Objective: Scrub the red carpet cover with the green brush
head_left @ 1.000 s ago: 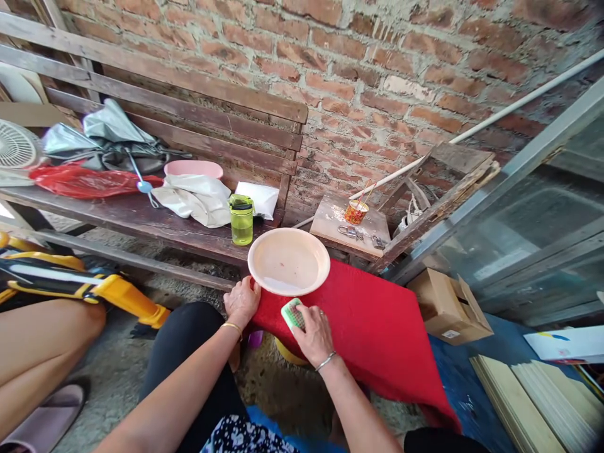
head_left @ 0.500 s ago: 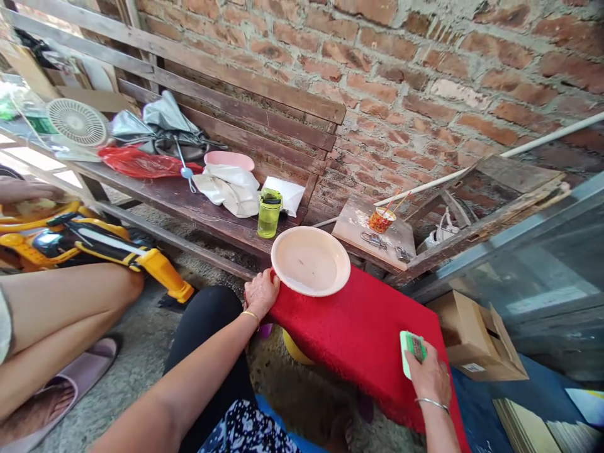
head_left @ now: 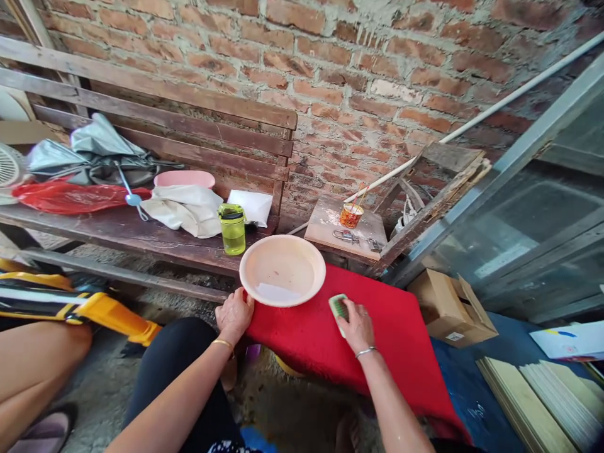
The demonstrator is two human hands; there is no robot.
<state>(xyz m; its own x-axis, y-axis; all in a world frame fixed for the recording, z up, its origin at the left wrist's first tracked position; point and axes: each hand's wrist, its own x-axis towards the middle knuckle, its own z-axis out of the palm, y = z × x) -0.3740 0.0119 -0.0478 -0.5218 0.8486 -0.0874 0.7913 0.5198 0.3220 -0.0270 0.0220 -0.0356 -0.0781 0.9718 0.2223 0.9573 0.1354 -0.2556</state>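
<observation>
A red cloth point(head_left: 391, 340) covers a low table in front of me. My left hand point(head_left: 234, 314) grips the cloth at the table's left edge, just below a pale pink basin point(head_left: 283, 301). Shallow water shows inside the basin, which stands at the far left end of the cloth. Over the middle of the cloth, my right hand point(head_left: 357, 326) is closed on a scrub brush point(head_left: 338, 308), pale green with green bristles. The brush is tilted; whether it touches the cloth I cannot tell.
Behind the basin, a wooden bench point(head_left: 117, 233) holds a green bottle point(head_left: 232, 229), a white cloth point(head_left: 186, 211) and a red plastic bag point(head_left: 70, 196). A board point(head_left: 325, 229) carries a paper cup point(head_left: 352, 216). A cardboard box point(head_left: 441, 311) sits right. Another person's leg point(head_left: 38, 358) is at left.
My right hand has carried the brush left across the cloth, closer to the basin. My left hand stays at the table edge. The camera view has turned right.
</observation>
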